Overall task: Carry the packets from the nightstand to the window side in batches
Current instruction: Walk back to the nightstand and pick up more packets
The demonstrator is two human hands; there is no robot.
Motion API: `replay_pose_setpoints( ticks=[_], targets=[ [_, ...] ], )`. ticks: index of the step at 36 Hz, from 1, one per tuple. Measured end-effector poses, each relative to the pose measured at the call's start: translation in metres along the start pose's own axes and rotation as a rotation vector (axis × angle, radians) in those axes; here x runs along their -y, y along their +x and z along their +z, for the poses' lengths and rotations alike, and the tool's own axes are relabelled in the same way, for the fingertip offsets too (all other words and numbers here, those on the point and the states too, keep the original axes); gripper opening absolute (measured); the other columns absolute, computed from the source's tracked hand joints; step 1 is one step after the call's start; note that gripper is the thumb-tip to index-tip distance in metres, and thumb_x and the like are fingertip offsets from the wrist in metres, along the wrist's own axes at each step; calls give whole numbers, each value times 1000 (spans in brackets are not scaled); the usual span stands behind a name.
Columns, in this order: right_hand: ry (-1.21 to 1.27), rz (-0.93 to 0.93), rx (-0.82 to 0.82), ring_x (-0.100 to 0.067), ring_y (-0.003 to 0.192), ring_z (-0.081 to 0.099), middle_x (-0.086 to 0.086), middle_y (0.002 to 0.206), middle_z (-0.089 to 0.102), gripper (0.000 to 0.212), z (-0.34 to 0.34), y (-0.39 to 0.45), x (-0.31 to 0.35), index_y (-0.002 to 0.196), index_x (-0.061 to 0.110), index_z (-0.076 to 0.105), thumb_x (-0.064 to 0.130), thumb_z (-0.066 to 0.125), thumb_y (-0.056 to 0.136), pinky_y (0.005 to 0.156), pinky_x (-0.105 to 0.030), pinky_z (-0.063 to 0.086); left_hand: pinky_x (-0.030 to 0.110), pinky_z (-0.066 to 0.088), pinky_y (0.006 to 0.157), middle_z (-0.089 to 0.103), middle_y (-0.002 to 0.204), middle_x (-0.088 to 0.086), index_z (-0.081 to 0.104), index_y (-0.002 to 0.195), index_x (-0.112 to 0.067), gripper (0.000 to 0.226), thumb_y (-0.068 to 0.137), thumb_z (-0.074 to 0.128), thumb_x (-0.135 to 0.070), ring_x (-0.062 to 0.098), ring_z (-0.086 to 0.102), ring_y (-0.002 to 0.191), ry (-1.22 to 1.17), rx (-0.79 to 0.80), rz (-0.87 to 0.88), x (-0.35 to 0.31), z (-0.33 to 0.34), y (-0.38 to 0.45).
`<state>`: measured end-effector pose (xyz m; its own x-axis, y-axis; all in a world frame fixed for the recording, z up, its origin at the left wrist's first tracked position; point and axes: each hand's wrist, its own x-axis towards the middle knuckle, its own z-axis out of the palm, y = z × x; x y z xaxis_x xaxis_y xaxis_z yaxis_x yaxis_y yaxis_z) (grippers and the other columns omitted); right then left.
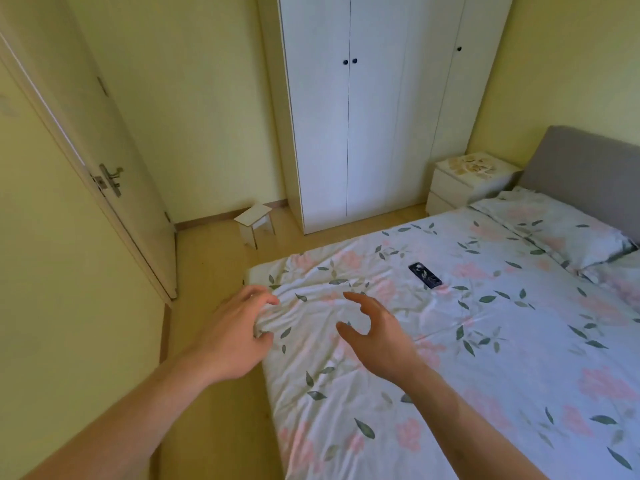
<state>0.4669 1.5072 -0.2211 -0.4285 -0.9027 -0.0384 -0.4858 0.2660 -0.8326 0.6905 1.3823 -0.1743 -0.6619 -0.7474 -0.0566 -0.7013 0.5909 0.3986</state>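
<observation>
Ahead, bare floor [221, 271] runs between the bed's [485, 341] edge and the wall. Left hand [239, 334] and right hand [377, 337] hover loosely spread, holding nothing. Pale packets [472, 166] litter the far nightstand [464, 183].

A white two-drawer nightstand [460, 187] is set between the wardrobe and the bed's headboard — its top is strewn with small pale packets [471, 165]. The bed [485, 341] is covered by a floral sheet, on which a dark phone [425, 276] and pillows [550, 230] are laid.
</observation>
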Motion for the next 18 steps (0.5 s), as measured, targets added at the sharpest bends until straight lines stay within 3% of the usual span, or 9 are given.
replay_pose_setpoints(
  ticks=[2,8,11,14,18],
  targets=[
    [21,-12,-3,-8,135,44,16,146,46,53,11,41,11,145,37,47,37,65,95,103,-21,36,22,43,91,31,149,-22,46,136,-38,47,93,64,-34,7,44,85,17,-19,-10,19,-16,31],
    [32,-22,3,-9,135,46,13,148,46,52,30,140,50,144,36,47,36,65,95,106,-25,40,25,45,89,31,150,-21,46,138,-35,49,93,65,-36,11,46,81,40,-11,-21,65,-66,117],
    [22,-21,-23,-3,126,52,14,145,47,52,33,186,66,143,36,48,35,66,94,101,-19,42,33,48,97,30,153,-20,45,139,-36,50,93,65,-33,26,63,106,29,-8,-27,85,-87,162],
    [38,-2,-31,11,93,60,15,142,45,51,40,229,78,145,33,48,32,64,96,75,-1,43,41,48,102,30,154,-19,45,140,-36,51,94,66,-31,32,61,116,-5,-2,-16,107,-102,209],
    [-6,18,-91,-7,132,47,11,146,46,53,63,285,87,145,34,46,34,64,95,100,-18,38,40,46,107,28,154,-21,44,139,-39,52,93,66,-32,22,57,122,-25,25,47,152,-112,275]
  ],
)
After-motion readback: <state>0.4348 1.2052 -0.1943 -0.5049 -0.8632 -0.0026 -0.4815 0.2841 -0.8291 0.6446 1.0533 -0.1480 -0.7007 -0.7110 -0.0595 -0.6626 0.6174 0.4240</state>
